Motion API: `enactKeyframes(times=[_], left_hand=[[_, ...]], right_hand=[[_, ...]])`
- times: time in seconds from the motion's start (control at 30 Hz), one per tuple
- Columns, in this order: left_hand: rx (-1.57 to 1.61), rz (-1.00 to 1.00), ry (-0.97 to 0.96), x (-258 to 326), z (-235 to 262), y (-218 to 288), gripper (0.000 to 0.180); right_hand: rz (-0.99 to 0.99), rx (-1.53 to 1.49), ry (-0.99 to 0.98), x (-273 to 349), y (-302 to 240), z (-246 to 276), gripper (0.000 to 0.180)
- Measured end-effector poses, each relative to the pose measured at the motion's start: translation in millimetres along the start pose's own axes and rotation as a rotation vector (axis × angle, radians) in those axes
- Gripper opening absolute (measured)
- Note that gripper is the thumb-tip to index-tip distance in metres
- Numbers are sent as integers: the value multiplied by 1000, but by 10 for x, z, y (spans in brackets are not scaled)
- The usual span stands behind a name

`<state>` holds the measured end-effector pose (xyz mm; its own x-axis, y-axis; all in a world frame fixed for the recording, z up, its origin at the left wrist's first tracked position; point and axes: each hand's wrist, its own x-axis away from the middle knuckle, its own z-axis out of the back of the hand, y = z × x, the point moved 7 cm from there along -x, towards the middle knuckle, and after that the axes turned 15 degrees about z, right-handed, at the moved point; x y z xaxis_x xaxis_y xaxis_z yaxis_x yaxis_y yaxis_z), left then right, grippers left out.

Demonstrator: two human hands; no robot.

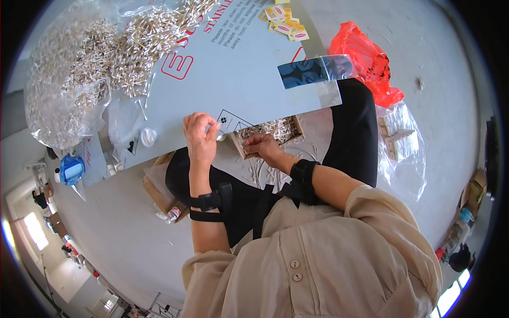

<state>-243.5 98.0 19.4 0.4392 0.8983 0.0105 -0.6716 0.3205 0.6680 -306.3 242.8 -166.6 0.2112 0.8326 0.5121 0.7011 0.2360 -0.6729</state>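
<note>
My left hand (200,139) is closed at the table's near edge, with its fingers curled. A small pale round thing (221,138) shows just beside its fingertips, and I cannot make out what the fingers hold. My right hand (263,148) hangs over the left part of an open cardboard box (293,140) below the table edge, thumb and fingers pinched together. Loose cotton swabs (278,129) fill that box. A large heap of cotton swabs (143,50) spills from a clear plastic bag (55,100) at the table's far left.
The grey-blue table sheet (212,85) carries small yellow-and-white labels (286,24), a dark film strip (305,71) and a white round lid (148,137). A red plastic bag (366,58) and a clear bag of packs (400,138) lie right. Swabs litter the floor (257,172). Another carton (154,183) stands left.
</note>
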Motion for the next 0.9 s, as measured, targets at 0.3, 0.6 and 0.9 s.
enactKeyframes(times=[0.3, 0.6, 0.9], left_hand=[[-200, -48, -135, -91, -35, 89, 14], [-146, 50, -124, 43, 106, -155, 16], [-156, 118, -26, -70, 312, -470, 16]], right_hand=[[-257, 40, -85, 231, 84, -202, 10], [-306, 174, -120, 200, 151, -252, 13], [-255, 76, -61, 88, 247, -424, 15]])
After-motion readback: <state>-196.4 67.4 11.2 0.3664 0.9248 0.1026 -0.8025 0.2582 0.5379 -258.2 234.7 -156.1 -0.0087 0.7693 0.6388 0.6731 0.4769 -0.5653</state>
